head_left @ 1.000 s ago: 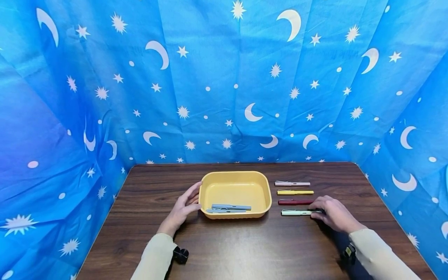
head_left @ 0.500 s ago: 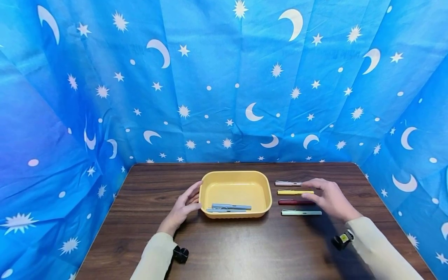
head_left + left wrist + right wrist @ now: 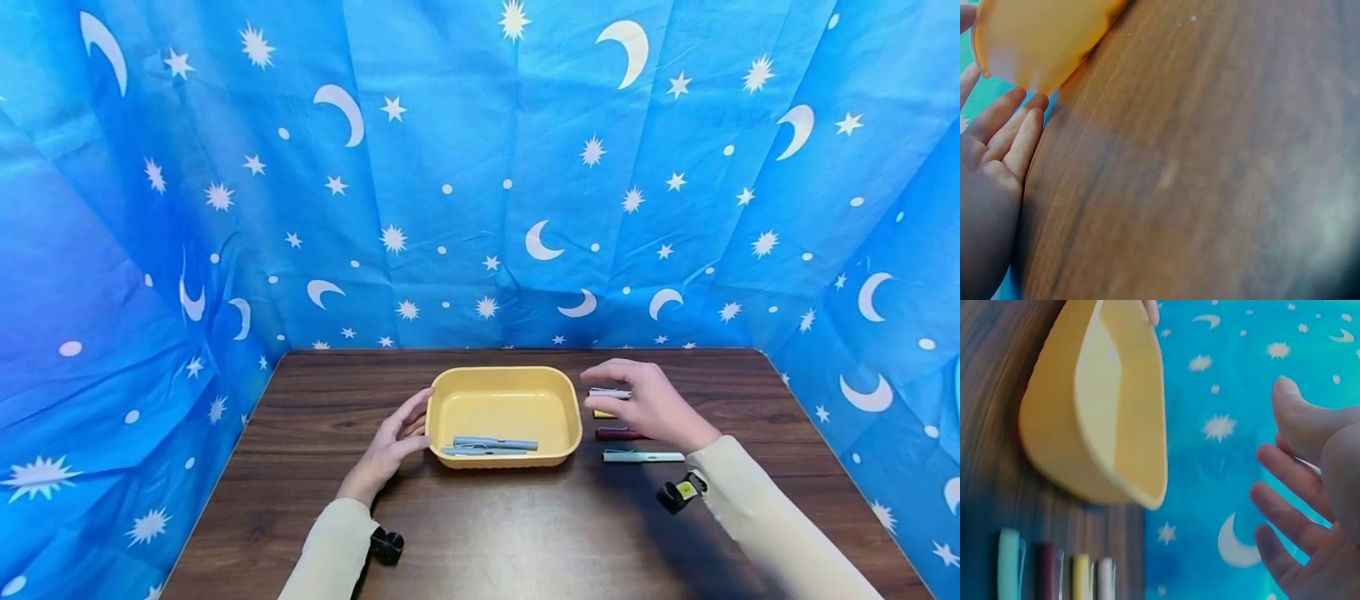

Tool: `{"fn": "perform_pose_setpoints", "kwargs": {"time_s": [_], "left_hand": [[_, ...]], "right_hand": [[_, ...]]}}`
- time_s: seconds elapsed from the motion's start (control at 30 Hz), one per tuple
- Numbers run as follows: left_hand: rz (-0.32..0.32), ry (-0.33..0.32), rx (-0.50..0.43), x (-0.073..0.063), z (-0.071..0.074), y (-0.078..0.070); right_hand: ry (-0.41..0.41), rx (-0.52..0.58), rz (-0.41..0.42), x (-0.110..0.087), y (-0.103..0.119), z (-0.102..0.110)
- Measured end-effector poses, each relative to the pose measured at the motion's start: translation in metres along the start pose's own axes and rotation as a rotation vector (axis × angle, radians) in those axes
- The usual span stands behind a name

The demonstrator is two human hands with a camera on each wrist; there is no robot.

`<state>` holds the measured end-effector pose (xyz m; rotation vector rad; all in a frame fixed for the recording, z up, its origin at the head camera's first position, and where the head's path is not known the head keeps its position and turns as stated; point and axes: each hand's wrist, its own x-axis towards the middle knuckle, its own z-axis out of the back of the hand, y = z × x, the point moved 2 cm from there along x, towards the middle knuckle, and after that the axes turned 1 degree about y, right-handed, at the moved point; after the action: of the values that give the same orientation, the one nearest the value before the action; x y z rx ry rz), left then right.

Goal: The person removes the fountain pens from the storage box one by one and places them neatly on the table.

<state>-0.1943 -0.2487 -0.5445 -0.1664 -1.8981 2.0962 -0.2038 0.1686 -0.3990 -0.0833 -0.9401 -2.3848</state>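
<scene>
A yellow plastic basin (image 3: 498,404) stands on the table with two blue-grey pens (image 3: 497,443) lying along its near side. My left hand (image 3: 385,450) touches the basin's left wall, its fingers fairly straight. Over the row of pens to the right of the basin hovers my right hand (image 3: 647,404), fingers spread and holding nothing. Partly below it lie a pale pink pen (image 3: 609,393), a yellow pen (image 3: 603,414) and a dark red pen (image 3: 618,434). Nearest the front is a mint green pen (image 3: 642,457). The right wrist view shows the right thumb and fingers (image 3: 1291,519) apart.
The dark wood-grain table (image 3: 517,533) ends at the back against a blue cloth (image 3: 480,167) with white moons and stars. Similar cloth hangs on both sides. Each wrist carries a small black camera (image 3: 387,546).
My right hand has left the near end of the pen row, moved back and then left toward the basin. The left hand, basin and pens have stayed put.
</scene>
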Motion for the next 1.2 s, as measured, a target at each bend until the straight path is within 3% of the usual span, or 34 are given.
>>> {"fn": "perform_pose_setpoints", "kwargs": {"time_s": [0.4,0.7,1.0,1.2], "left_hand": [[0.021,-0.024,0.011,0.001,0.001,-0.002],[0.002,-0.014,0.020,-0.002,0.000,0.000],[-0.016,-0.006,0.004,-0.004,-0.001,0.002],[-0.021,-0.005,-0.006,-0.003,0.000,0.001]], "right_hand": [[0.122,-0.017,0.039,0.053,0.036,-0.030],[0.289,-0.033,-0.024,0.082,0.035,-0.061],[0.453,-0.096,0.073,0.097,0.026,-0.095],[0.546,-0.079,0.050,0.102,0.018,-0.113]]}}
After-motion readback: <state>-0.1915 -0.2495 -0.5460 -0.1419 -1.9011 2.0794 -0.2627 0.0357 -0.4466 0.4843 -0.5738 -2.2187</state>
